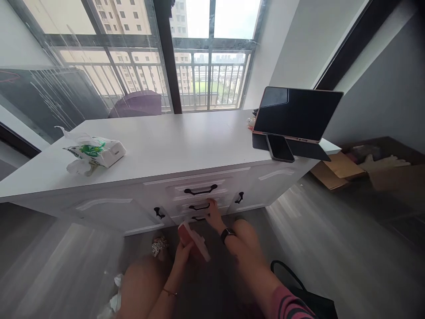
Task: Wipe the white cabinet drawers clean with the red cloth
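Note:
In my left hand [183, 254], fingers closed, is a flat red thing [191, 239] with a pale side; its exact kind is unclear. It is tilted in front of the lower drawers, between my knees. My right hand [214, 215], wearing a dark watch, reaches to the white cabinet's middle drawer [184, 207]. Its fingers are curled at the right end of the black drawer handle [198, 208]. Above it is the top drawer's black handle [201, 190]. Another handle [198, 218] shows lower down, partly hidden.
On the white cabinet top [186, 141] lie a tissue pack [109, 153] at left, a tablet [297, 113] and a phone [280, 148] at right. An open cardboard box [392, 177] stands on the floor at right. Near my right arm is a black bag [315, 301].

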The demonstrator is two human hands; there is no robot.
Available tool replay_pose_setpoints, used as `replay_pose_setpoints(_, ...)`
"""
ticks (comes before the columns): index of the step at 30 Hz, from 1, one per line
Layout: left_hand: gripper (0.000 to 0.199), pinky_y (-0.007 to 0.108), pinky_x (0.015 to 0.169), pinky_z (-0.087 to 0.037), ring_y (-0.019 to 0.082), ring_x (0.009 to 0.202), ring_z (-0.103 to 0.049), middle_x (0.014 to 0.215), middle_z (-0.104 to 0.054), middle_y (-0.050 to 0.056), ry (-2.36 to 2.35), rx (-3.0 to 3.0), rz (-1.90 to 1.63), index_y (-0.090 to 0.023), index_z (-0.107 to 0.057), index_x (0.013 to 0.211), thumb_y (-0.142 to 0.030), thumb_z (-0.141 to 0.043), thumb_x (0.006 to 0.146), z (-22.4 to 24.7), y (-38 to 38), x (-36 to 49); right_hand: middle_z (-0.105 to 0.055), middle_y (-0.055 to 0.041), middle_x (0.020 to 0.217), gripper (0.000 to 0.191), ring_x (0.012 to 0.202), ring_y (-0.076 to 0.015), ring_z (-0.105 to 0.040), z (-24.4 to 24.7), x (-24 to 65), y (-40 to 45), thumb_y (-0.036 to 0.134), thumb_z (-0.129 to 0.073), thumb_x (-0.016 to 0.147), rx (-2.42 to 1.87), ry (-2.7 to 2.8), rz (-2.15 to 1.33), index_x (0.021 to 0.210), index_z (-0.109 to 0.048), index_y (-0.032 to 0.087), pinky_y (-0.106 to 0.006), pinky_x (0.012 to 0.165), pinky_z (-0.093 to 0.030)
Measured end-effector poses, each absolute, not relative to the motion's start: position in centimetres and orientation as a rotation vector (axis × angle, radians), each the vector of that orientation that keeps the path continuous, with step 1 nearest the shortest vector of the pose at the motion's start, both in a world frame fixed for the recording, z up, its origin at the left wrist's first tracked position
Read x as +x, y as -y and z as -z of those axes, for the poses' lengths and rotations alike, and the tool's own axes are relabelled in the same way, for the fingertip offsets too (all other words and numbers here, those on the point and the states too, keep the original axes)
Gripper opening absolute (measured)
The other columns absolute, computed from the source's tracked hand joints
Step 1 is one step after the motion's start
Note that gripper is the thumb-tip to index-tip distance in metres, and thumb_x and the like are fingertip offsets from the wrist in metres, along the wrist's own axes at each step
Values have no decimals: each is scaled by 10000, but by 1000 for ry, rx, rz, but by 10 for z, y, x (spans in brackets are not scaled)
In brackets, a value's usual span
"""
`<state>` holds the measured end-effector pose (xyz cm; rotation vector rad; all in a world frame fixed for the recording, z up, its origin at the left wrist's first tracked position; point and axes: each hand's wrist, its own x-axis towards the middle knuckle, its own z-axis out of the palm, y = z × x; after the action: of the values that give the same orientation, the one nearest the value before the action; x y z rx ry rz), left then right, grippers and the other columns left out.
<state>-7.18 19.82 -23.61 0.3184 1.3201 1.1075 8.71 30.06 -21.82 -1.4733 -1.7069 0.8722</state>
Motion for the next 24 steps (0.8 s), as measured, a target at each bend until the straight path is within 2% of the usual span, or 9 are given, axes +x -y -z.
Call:
replay_pose_setpoints(3,493,429,799,-532,312,855,-694,875,-733,90,-1160,326,-1160,-190,-650,963,-177,-749,480,228,-198,-65,-638,-51,1084,282,1094,-217,-534,214,88,-289,368,-558,833,-1348,1716,-1099,1081,-596,238,-384,1008,-380)
replay_pose_setpoints(6,677,410,815,-531,303,925,-683,989,-726,83,-1066,362,-1197,-229,-591,1140,-164,-737,482,212,-195,-58,-661,-75,1077,424,1027,-211,-586,200,90,-263,564,-491,849,-1246,1666,-1318,1063,-625,224,-382,928,-444)
replay_pose_setpoints(10,703,360,868,-516,300,1051,-638,1067,-714,81,-1051,420,-1213,-230,-604,1146,-96,-708,464,179,-180,-55,-689,-74,1031,573,920,-206,-633,169,98,-206,679,-383,857,-1022,1251,-1846,1066,-649,217,-396,881,-468)
replay_pose_setpoints(13,681,358,893,-507,296,1099,-613,1126,-695,71,-1012,467,-1219,-240,-595,1169,-130,-719,509,152,-158,-52,-685,-66,1063,508,990,-219,-626,144,108,-157,627,-522,822,-832,925,-1979,1108,-647,226,-401,937,-443)
replay_pose_setpoints(17,765,337,943,-482,292,1200,-547,1268,-622,61,-1035,619,-1306,-268,-529,1260,-170,-771,541,119,-119,-37,-651,-31,1178,410,1105,-213,-583,116,118,-103,423,-699,761,-814,819,-1746,1145,-637,293,-365,980,-425)
replay_pose_setpoints(20,791,296,1001,-439,266,1286,-472,1346,-565,42,-1113,693,-1397,-292,-489,1307,-202,-786,580,95,-86,-13,-666,-24,1144,413,1056,-221,-602,95,124,-80,374,-715,735,-853,797,-1566,1134,-645,289,-360,939,-457)
replay_pose_setpoints(24,623,324,1037,-426,242,1316,-441,1383,-535,2,-962,549,-1355,-336,-510,1301,-398,-709,714,68,-43,17,-700,-23,1012,361,952,-229,-626,57,134,-60,344,-716,721,-896,999,-1416,1067,-676,249,-345,858,-493)
